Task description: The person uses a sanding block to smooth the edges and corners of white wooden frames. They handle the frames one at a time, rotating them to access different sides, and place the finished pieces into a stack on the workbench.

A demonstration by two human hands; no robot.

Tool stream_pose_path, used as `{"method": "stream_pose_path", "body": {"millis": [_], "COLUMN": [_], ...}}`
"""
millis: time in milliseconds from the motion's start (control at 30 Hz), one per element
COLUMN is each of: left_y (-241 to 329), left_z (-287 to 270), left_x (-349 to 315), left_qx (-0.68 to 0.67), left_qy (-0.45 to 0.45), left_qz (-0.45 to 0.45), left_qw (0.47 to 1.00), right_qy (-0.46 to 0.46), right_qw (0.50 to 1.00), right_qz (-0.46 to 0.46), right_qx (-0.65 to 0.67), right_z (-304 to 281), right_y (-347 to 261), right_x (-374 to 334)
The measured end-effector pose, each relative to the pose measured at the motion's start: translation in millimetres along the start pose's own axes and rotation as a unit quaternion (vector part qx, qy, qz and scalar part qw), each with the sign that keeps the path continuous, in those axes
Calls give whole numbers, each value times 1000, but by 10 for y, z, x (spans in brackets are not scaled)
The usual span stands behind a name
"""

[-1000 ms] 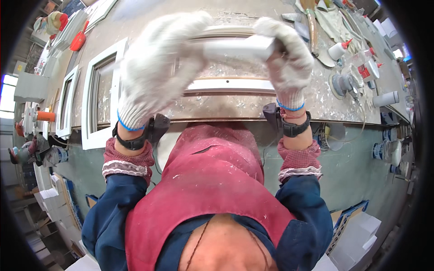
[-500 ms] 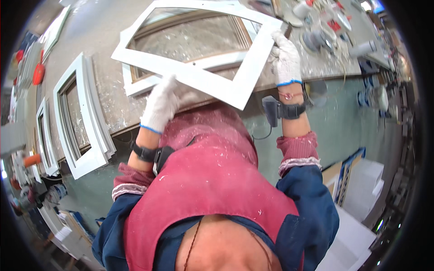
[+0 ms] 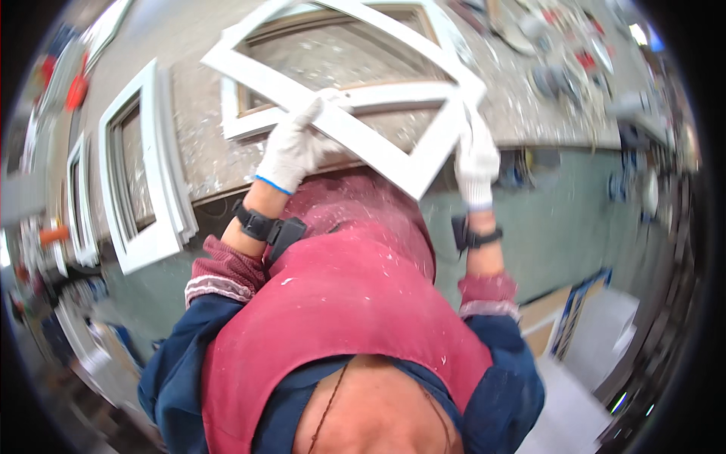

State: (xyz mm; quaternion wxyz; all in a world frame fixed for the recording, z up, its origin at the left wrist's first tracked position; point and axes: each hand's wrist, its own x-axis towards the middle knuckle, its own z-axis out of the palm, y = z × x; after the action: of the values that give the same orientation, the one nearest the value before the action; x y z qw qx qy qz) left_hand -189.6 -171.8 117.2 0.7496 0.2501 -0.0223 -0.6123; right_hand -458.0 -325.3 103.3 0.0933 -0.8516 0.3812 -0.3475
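Note:
I hold a white rectangular frame (image 3: 361, 144) tilted at a slant above the worktable. My left hand (image 3: 295, 147), in a white glove with a blue cuff edge, has its fingers closed over the near rail. At the right corner of that frame, my right hand (image 3: 475, 155), also gloved, grips the side; its fingertips are partly hidden and blurred. Beneath lies a second white frame (image 3: 253, 125) with a brownish inner edge, flat on the speckled worktable (image 3: 193, 98) and partly covered by the one I hold.
Several white frames (image 3: 157, 250) lean stacked along the table's left edge, with narrower ones (image 3: 79, 200) farther left. An orange-red tool (image 3: 77, 92) lies behind them. At the far right stands a grey round-based tool (image 3: 552, 79) among cluttered items. White boards (image 3: 601, 333) are low on the right.
The held frame has turned clockwise, its right corner coming lower. My left hand has moved right and up onto the near rail; my right hand has come down toward me.

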Motion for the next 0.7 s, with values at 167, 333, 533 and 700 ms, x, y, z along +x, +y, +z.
{"method": "stream_pose_path", "body": {"millis": [167, 333, 533, 700], "left_y": [117, -188, -629, -701], "left_z": [82, 244, 195, 212], "left_x": [-101, -304, -158, -178], "left_qx": [149, 187, 321, 397], "left_qy": [-68, -23, -194, -225], "left_qz": [39, 61, 172, 155], "left_qw": [986, 980, 911, 876], "right_qy": [-83, -188, -115, -37], "right_qw": [983, 965, 951, 984], "right_qz": [-142, -107, 130, 1], "right_qx": [87, 146, 257, 172], "right_z": [-479, -1032, -1152, -1282], "right_y": [-460, -749, -854, -1436], "right_x": [-605, -241, 516, 1290]}}
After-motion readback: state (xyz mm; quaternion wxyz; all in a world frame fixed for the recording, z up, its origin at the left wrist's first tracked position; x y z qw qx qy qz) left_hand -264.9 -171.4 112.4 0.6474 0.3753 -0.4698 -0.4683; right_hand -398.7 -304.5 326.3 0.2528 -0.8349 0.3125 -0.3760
